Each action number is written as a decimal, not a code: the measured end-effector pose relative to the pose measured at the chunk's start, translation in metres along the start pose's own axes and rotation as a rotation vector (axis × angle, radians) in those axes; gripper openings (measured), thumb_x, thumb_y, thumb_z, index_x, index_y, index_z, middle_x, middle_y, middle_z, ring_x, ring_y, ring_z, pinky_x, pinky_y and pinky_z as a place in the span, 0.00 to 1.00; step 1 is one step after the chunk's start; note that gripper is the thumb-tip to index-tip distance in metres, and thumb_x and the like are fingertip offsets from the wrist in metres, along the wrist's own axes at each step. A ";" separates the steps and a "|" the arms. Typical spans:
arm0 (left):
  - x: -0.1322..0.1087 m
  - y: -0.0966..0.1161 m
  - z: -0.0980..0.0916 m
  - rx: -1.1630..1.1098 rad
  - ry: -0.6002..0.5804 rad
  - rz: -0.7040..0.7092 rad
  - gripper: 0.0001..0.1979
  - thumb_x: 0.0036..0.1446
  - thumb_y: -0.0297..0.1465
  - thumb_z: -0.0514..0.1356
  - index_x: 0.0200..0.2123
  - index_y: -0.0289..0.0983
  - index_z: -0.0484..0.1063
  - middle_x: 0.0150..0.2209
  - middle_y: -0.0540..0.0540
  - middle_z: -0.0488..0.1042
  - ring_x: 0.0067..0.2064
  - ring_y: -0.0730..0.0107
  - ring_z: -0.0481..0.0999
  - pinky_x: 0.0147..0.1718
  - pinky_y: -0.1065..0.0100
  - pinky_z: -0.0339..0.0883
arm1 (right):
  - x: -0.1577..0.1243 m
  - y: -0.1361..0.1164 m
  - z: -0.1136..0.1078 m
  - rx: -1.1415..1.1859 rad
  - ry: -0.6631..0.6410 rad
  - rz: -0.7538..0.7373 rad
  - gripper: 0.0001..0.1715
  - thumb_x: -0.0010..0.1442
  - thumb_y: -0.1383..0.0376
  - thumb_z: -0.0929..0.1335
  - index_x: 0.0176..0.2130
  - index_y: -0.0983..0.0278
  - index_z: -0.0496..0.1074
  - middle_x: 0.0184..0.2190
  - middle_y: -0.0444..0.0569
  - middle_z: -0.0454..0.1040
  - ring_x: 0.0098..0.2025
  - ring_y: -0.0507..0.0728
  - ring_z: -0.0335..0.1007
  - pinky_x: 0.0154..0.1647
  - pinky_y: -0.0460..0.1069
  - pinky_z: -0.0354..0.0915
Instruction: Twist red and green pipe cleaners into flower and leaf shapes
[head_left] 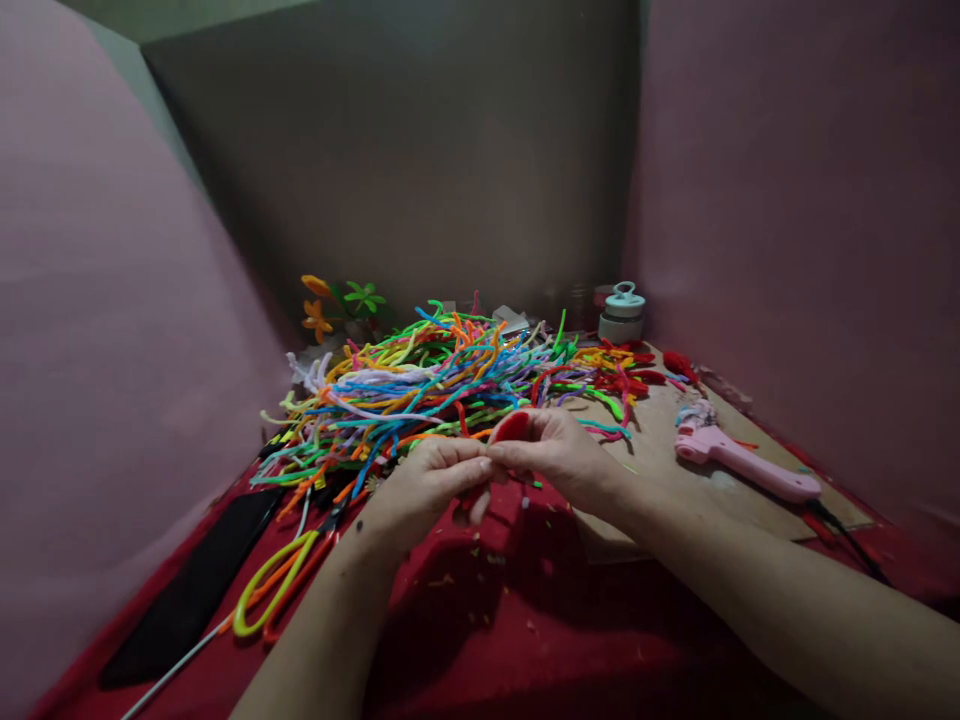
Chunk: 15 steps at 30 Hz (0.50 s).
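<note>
My left hand (442,485) and my right hand (551,455) meet above the red cloth, with thumbs and fingertips pinched together. A fuzzy red piece (514,426), which looks like bent pipe cleaner, shows at the fingers of my right hand. The fingertips of my left hand press against its lower end, though the exact grip is partly hidden. Right behind both hands lies a big heap of multicoloured pipe cleaners (420,385). Scissors (274,590) with yellow and orange-red handles rest to the left of my left forearm.
A pink hot glue gun (750,468) lies with its cord on a tan board (652,500) at right. At left are a black phone-like slab (195,585) and a thin white stick (176,668). Behind stand a pale-lidded jar (622,312) and pipe-cleaner flowers (318,320).
</note>
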<state>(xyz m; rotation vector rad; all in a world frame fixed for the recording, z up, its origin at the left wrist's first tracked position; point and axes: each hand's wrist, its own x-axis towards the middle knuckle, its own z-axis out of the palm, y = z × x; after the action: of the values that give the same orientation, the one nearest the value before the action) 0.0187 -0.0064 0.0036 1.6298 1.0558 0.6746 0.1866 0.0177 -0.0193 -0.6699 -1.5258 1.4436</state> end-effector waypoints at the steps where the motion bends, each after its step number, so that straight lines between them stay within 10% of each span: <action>1: 0.000 -0.001 -0.001 -0.010 -0.026 -0.014 0.12 0.54 0.36 0.54 0.26 0.34 0.69 0.15 0.51 0.66 0.16 0.78 0.60 0.18 0.74 0.53 | 0.000 0.000 0.000 -0.034 0.005 -0.008 0.07 0.47 0.64 0.69 0.25 0.67 0.70 0.20 0.42 0.67 0.22 0.47 0.58 0.24 0.44 0.55; 4: 0.001 -0.003 0.006 0.177 0.016 0.009 0.13 0.56 0.35 0.50 0.26 0.34 0.68 0.18 0.48 0.70 0.18 0.74 0.65 0.20 0.73 0.57 | 0.000 0.005 0.003 -0.152 0.090 -0.042 0.08 0.48 0.64 0.68 0.24 0.67 0.69 0.19 0.42 0.67 0.23 0.49 0.59 0.25 0.45 0.55; 10: 0.011 -0.013 0.041 1.065 0.586 0.361 0.13 0.56 0.25 0.47 0.30 0.31 0.71 0.23 0.38 0.72 0.28 0.61 0.71 0.29 0.63 0.60 | 0.005 0.017 0.006 -0.018 0.326 0.026 0.15 0.46 0.59 0.69 0.19 0.66 0.63 0.16 0.40 0.60 0.21 0.48 0.52 0.23 0.46 0.51; 15: 0.012 -0.012 0.028 0.265 0.466 0.231 0.15 0.58 0.36 0.49 0.35 0.33 0.71 0.24 0.44 0.72 0.25 0.68 0.72 0.25 0.69 0.62 | 0.009 0.009 -0.002 0.118 0.318 -0.010 0.16 0.45 0.58 0.70 0.20 0.66 0.63 0.15 0.39 0.59 0.20 0.47 0.50 0.22 0.45 0.49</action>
<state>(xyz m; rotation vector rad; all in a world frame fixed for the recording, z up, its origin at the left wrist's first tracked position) 0.0434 -0.0074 -0.0173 1.8922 1.3433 1.1472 0.1825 0.0279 -0.0264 -0.7777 -1.1878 1.3359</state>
